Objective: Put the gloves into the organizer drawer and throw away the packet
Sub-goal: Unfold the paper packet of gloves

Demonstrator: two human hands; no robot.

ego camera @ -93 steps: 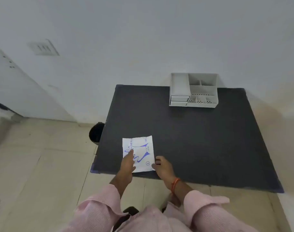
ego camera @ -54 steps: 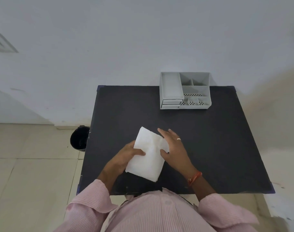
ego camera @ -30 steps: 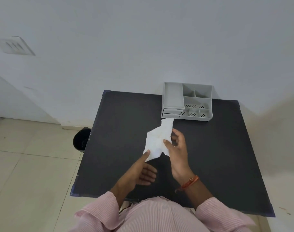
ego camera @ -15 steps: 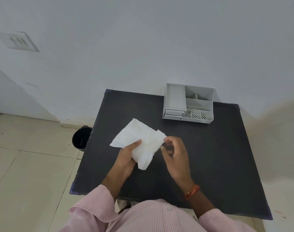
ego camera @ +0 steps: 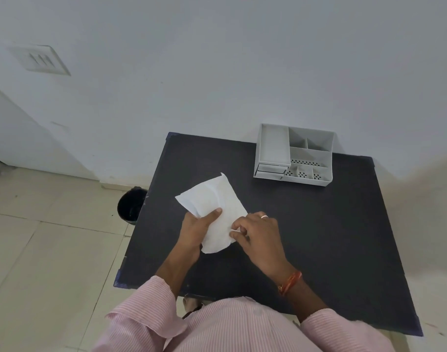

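Observation:
A white paper packet [ego camera: 212, 207] is held above the black table [ego camera: 319, 237], plain side up, its far end tilted away to the left. My left hand [ego camera: 195, 231] grips its left edge with the thumb on top. My right hand [ego camera: 258, 235] pinches the packet's right edge between thumb and fingers. No gloves show outside the packet. The grey organizer [ego camera: 293, 154] stands at the table's far side, its two small drawers [ego camera: 269, 171] at the front left shut.
A black bin [ego camera: 130, 205] stands on the tiled floor just left of the table. The white wall runs right behind the organizer. My pink sleeves fill the bottom of the view.
Since the first frame I have lifted the packet off the table's near edge and turned its printed side away. In the last half second my right hand has taken hold of its right edge.

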